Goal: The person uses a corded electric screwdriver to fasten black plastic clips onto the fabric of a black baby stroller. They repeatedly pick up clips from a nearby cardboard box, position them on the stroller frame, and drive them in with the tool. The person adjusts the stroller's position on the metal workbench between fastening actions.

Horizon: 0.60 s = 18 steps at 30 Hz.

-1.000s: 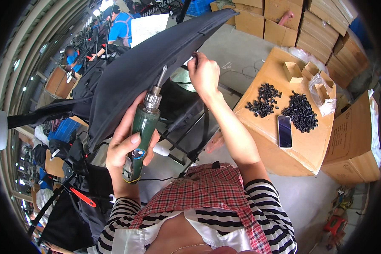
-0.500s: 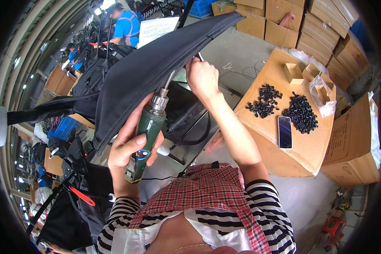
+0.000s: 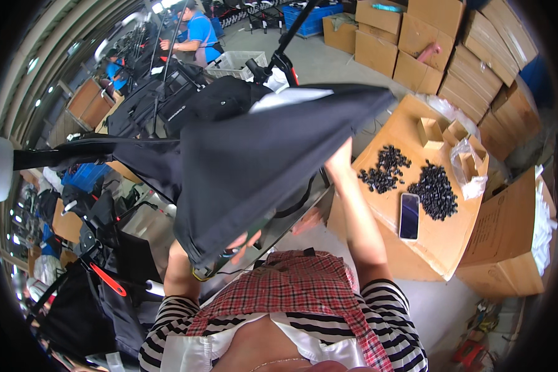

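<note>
A large black fabric canopy (image 3: 260, 155) spreads tilted in front of me and covers much of both hands. Under its lower left corner my left hand (image 3: 247, 245) is closed round a green electric screwdriver (image 3: 203, 273). Only some fingers and the tool's cable end show; its bit is hidden by the cloth. At the canopy's right edge, my right hand (image 3: 341, 160) reaches in behind the fabric. Its fingers are out of sight there, so their grip cannot be made out. A white sheet (image 3: 291, 98) lies behind the canopy's top edge.
On the right, a cardboard-topped table (image 3: 378, 235) bears a phone (image 3: 409, 217), piles of small black parts (image 3: 437, 192) and a small open box (image 3: 431, 133). Cartons (image 3: 378, 53) are stacked behind. Black stroller-like frames (image 3: 105, 273) crowd the left. A person in blue (image 3: 198, 37) works beyond.
The canopy has come lower and tipped towards me, now covering most of the screwdriver and left hand. My right hand has moved right and gone behind the fabric edge.
</note>
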Each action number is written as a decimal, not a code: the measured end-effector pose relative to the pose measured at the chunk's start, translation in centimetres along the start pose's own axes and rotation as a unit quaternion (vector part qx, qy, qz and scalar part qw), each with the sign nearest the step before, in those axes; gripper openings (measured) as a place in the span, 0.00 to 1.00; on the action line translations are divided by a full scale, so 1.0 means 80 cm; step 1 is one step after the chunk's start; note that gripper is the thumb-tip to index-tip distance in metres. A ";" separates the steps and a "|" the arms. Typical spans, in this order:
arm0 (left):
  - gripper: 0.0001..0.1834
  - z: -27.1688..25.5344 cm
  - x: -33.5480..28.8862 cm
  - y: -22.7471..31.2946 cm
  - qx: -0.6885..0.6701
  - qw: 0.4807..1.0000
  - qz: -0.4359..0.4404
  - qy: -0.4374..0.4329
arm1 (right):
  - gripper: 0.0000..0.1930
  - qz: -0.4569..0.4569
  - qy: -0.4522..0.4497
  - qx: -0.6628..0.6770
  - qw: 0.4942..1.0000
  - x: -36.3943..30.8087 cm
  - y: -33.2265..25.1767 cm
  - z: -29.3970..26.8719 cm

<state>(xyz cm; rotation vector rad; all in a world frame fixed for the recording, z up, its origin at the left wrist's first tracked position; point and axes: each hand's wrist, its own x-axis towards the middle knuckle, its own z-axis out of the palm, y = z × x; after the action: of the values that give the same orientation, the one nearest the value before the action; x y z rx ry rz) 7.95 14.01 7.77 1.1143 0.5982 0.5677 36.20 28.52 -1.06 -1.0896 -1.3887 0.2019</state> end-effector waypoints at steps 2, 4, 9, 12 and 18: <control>0.18 -0.033 -0.004 -0.028 -0.027 1.000 -0.012 -0.007 | 0.16 -0.043 -0.075 0.010 0.996 0.000 0.025 -0.045; 0.19 -0.036 -0.023 -0.059 0.063 0.997 0.050 -0.004 | 0.16 -0.028 -0.145 0.011 0.989 0.017 0.073 -0.083; 0.27 -0.041 -0.052 -0.127 0.325 0.946 -0.007 0.014 | 0.13 0.118 0.110 -0.214 0.963 0.122 0.307 -0.167; 0.29 0.019 -0.039 -0.130 0.326 0.928 -0.156 0.093 | 0.20 0.342 -0.151 -0.533 0.759 0.126 0.403 -0.182; 0.37 0.046 -0.105 -0.294 0.129 0.928 -0.097 0.334 | 0.38 0.423 -0.317 0.088 0.844 0.129 0.341 0.058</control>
<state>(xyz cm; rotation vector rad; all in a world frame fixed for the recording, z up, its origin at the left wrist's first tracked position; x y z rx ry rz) 7.38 -2.01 -11.72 1.0797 1.3948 0.7110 47.54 52.46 -14.20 -1.4932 -1.3052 1.4171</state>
